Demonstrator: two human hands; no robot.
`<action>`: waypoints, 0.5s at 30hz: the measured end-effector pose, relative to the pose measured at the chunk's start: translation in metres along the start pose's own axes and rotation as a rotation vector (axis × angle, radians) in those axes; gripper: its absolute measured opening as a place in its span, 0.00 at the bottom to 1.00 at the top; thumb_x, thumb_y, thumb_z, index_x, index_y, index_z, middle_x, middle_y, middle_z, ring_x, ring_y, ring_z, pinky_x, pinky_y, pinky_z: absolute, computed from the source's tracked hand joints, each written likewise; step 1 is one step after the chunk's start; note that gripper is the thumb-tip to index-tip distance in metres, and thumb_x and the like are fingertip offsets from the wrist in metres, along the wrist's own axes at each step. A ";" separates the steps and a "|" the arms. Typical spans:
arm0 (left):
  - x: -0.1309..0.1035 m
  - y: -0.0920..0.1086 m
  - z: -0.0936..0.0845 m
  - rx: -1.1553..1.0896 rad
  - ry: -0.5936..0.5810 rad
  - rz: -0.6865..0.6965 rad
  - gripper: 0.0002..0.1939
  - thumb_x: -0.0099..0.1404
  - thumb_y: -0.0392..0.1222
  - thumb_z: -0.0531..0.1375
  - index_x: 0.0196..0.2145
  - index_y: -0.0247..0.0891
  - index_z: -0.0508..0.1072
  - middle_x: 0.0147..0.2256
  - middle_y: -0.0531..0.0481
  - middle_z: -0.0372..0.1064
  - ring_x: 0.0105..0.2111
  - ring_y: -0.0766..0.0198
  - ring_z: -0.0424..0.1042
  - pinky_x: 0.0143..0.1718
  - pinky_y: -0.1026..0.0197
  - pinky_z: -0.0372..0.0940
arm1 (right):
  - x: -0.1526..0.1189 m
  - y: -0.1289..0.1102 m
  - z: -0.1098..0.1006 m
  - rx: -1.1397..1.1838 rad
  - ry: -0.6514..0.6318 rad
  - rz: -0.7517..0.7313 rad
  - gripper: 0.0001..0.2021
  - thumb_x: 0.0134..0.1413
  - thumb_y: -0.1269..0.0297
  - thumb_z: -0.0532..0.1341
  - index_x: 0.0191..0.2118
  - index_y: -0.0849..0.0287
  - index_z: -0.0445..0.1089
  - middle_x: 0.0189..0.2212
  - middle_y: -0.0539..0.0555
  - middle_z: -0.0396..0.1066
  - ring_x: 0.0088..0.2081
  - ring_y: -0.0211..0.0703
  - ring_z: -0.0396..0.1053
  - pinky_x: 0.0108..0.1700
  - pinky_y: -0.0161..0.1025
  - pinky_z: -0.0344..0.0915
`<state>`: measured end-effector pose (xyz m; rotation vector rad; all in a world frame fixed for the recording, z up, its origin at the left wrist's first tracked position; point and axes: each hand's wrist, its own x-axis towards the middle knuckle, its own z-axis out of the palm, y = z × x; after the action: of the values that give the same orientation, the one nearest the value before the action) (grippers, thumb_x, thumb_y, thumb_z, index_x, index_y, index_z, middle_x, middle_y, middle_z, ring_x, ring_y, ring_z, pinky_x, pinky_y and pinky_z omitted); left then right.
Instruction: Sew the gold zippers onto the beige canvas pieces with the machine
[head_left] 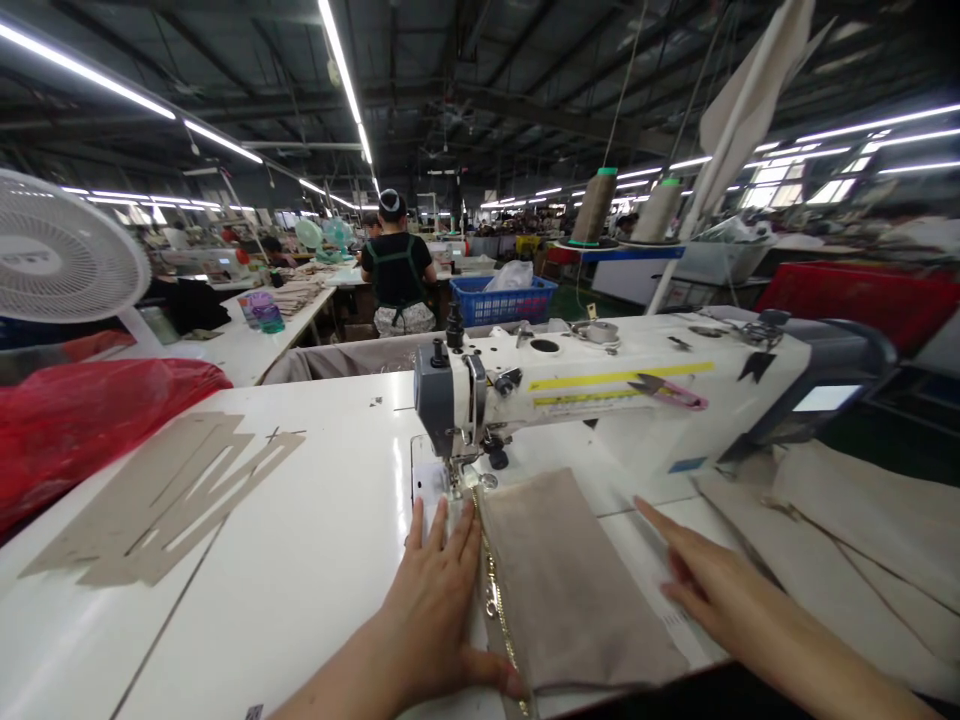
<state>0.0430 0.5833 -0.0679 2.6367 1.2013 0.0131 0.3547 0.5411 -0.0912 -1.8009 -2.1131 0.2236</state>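
My left hand (442, 590) lies flat with fingers spread, its fingertips close to the presser foot (455, 478) of a white sewing machine (637, 370). Its thumb rests on the lower end of a gold-toothed zipper (491, 585), which runs along the left edge of a taupe fabric panel (570, 580). The zipper's top end reaches the presser foot. To the right of the panel, my right hand (701, 565) is held off the fabric, index finger stretched out, with nothing in it.
Beige card templates (172, 495) and a red plastic bag (97, 420) lie on the left. Pink-handled thread snips (671, 391) rest on the machine. More taupe fabric (862, 540) is piled at right. A fan (67, 250) stands at left; a person (395, 265) sits ahead near a blue basket (502, 300).
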 end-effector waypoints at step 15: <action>-0.016 0.008 -0.004 -0.114 0.065 -0.005 0.58 0.52 0.75 0.52 0.65 0.33 0.34 0.64 0.40 0.27 0.63 0.44 0.26 0.61 0.39 0.23 | 0.042 -0.027 0.101 -0.256 0.296 -0.288 0.30 0.62 0.53 0.42 0.64 0.67 0.48 0.61 0.63 0.51 0.62 0.55 0.49 0.58 0.62 0.48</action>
<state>0.0384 0.5669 -0.0610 2.5526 1.1907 0.1625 0.2877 0.5887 -0.1687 -1.5143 -2.2203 -0.3797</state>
